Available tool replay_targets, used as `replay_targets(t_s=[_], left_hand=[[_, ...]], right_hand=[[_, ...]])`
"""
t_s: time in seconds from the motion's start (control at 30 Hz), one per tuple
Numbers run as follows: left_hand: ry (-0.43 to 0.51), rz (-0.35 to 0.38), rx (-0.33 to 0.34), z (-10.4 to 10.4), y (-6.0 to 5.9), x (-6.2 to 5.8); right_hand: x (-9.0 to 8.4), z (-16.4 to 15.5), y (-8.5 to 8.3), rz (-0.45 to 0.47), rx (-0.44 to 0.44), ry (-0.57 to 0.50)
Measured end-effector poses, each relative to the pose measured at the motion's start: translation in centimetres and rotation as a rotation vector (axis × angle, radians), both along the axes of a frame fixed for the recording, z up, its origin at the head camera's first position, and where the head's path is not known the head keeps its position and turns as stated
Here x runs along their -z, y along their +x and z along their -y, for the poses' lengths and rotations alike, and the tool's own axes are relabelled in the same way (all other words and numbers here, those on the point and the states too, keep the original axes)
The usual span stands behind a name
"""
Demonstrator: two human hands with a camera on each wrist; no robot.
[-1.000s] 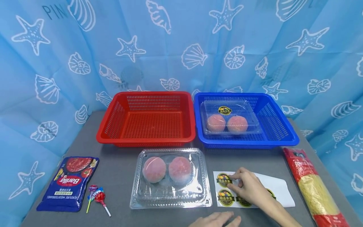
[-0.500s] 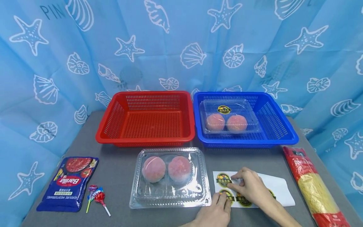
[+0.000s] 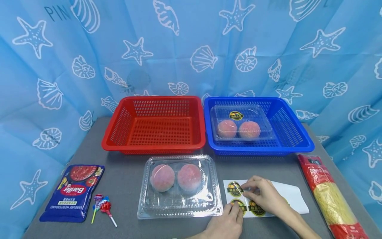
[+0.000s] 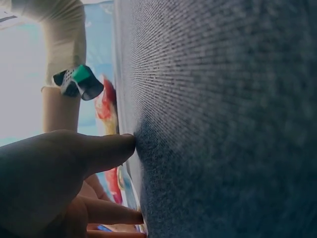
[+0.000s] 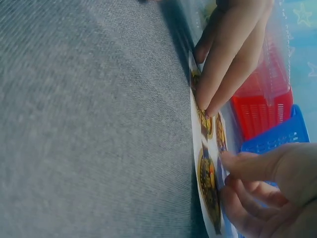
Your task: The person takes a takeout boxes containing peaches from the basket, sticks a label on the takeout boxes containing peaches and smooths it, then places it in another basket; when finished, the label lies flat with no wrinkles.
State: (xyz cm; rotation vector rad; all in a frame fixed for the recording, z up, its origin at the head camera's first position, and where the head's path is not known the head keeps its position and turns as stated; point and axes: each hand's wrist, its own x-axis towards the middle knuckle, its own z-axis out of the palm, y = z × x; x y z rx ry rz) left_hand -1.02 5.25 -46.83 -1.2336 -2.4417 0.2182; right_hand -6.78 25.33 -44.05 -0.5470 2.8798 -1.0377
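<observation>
A white sheet of round black-and-gold stickers (image 3: 256,209) lies on the table right of the clear box. My left hand (image 3: 225,222) presses the sheet's near left corner with straight fingertips over the lower left sticker; its thumb touches the table in the left wrist view. My right hand (image 3: 264,196) lies over the sheet's middle, thumb and fingers curled in a pinch at the right edge of the upper left sticker (image 3: 235,189). A streak of glare crosses that sticker. Left of the sheet sits the clear clamshell box (image 3: 179,202), closed over two peaches (image 3: 162,178).
Behind stand a red basket (image 3: 153,147) and a blue basket (image 3: 256,151); the blue one holds a labelled box of two peaches (image 3: 250,129). A blue Barilla pouch (image 3: 70,194) and several lollipops (image 3: 102,207) lie at left. A pasta pack (image 3: 331,196) lies at right.
My left hand has come up from the front edge onto the sheet's near left corner. My right hand stays at the upper left sticker, where a glare streak now shows.
</observation>
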Motion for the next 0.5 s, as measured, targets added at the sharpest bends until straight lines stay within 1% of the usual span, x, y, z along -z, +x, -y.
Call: replay_targets(t_s=[0.1, 0.17, 0.23, 0.3, 0.5], left_hand=[[0.005, 0.002, 0.009, 0.07, -0.05, 0.05], [0.003, 0.024, 0.012, 0.11, -0.03, 0.06], [-0.002, 0.047, 0.016, 0.12, -0.02, 0.08], [-0.009, 0.048, 0.015, 0.12, 0.03, 0.06], [-0.011, -0.006, 0.006, 0.13, 0.17, 0.09]], right_hand=[[0.13, 0.02, -0.2, -0.057, -0.016, -0.015], [0.17, 0.1, -0.26, -0.092, -0.029, -0.023], [0.13, 0.18, -0.28, -0.105, -0.034, -0.029], [0.0, 0.27, -0.26, -0.108, -0.034, -0.035], [-0.8, 0.56, 0.01, -0.123, -0.011, -0.086]])
